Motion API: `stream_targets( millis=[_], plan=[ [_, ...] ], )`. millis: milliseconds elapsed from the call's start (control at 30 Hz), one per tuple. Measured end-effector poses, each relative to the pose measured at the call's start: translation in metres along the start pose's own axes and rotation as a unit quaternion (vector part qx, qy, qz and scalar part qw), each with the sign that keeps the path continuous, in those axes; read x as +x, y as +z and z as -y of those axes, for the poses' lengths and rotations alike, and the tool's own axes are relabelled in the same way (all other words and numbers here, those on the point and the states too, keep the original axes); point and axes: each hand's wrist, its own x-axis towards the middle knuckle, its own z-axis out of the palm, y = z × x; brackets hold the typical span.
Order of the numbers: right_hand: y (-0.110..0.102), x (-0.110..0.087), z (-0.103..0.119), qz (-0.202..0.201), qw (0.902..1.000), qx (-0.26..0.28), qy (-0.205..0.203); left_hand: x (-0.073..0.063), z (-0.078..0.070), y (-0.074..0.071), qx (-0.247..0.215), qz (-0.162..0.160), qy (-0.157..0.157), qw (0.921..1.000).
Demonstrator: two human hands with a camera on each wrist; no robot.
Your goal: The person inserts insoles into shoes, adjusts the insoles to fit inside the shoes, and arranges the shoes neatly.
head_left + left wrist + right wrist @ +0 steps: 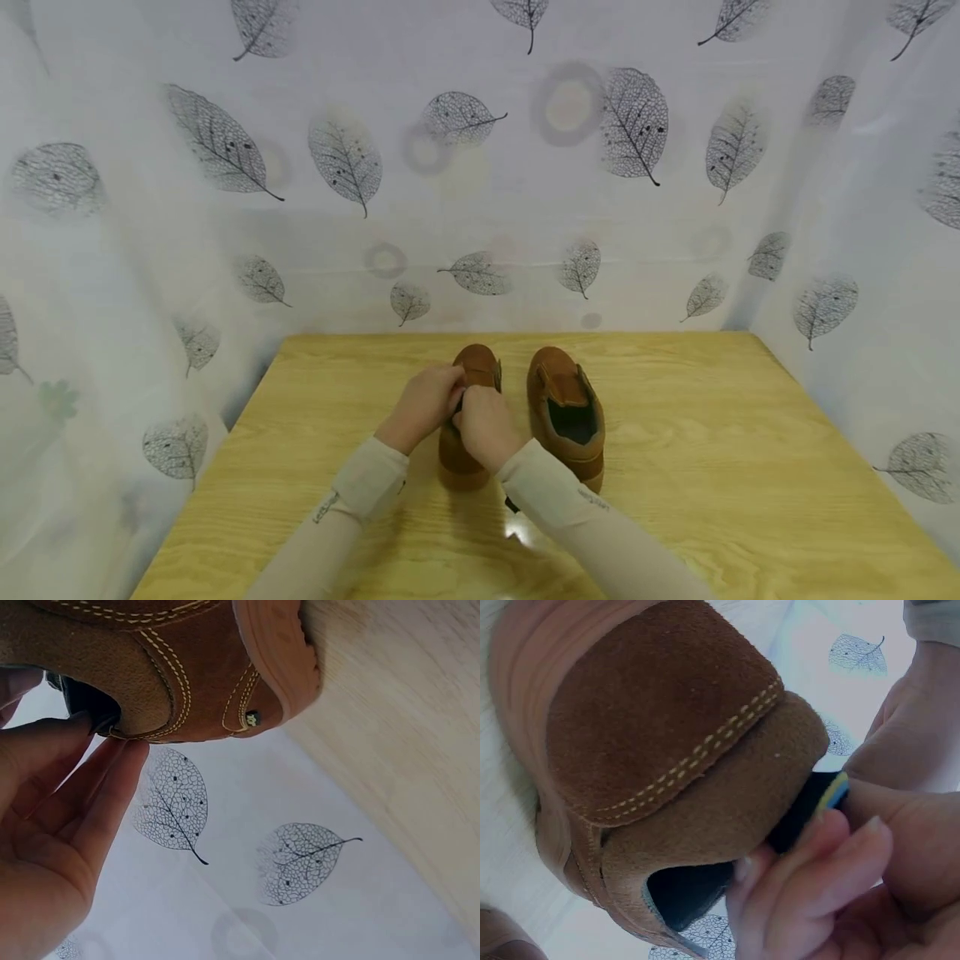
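Two brown slip-on shoes with pale stitching stand on the table, toes pointing away. My left hand (426, 406) and right hand (489, 425) meet over the opening of the left shoe (459, 471). In the left wrist view, thumb and fingers pinch the collar edge of the shoe (202, 675). The right wrist view shows my right hand's curled fingers (817, 892) at the opening, gripping a black insole-like piece (810, 802) with a yellow and blue edge. How far this piece reaches inside is hidden. Untouched, the right shoe (555, 375) stands alongside, its dark inside visible.
The wood-grain table (712, 433) extends to both sides of the shoes. White curtains (480, 192) printed with grey leaves hang behind it and at both sides. A small dark thing (512, 505) shows beside my right sleeve.
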Motion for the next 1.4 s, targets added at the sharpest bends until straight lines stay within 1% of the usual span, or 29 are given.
stream_targets(
  millis=[67,133,267,367,600,700,833,1033,1233,1400],
  plan=[
    [0.002,0.001,0.0,0.005,1.0,-0.003,0.007,-0.001,0.0,0.001,-0.006,0.002,-0.001,1.0],
    [0.003,0.002,-0.001,0.007,1.0,-0.004,0.003,-0.001,0.001,0.001,-0.008,0.004,-0.004,1.0],
    [0.007,0.005,-0.002,-0.008,0.9997,-0.016,-0.018,0.0,0.002,0.002,-0.007,-0.001,-0.008,0.9999],
    [0.01,0.008,-0.002,-0.023,0.9991,-0.031,-0.019,0.001,0.003,0.003,-0.005,-0.002,-0.01,0.9999],
    [0.014,0.011,-0.002,-0.014,0.9978,-0.059,0.028,0.001,0.001,0.001,0.0,-0.001,-0.012,0.9999],
    [0.016,0.012,-0.003,-0.011,0.9963,-0.076,0.04,0.0,0.0,0.0,0.002,0.0,-0.011,0.9999],
    [0.017,0.012,-0.004,0.003,0.9946,-0.091,0.049,0.0,0.0,0.001,0.006,0.007,-0.013,0.9999],
    [0.013,0.012,-0.005,0.042,0.9956,-0.067,0.051,0.001,0.0,0.002,0.001,0.017,-0.027,0.9995],
    [0.01,0.012,-0.007,0.064,0.9953,-0.048,0.056,0.0,0.0,0.002,0.007,0.012,-0.022,0.9997],
    [0.01,0.011,-0.009,0.085,0.9936,-0.055,0.051,0.0,-0.002,0.001,0.011,0.013,-0.02,0.9997]
  ],
)
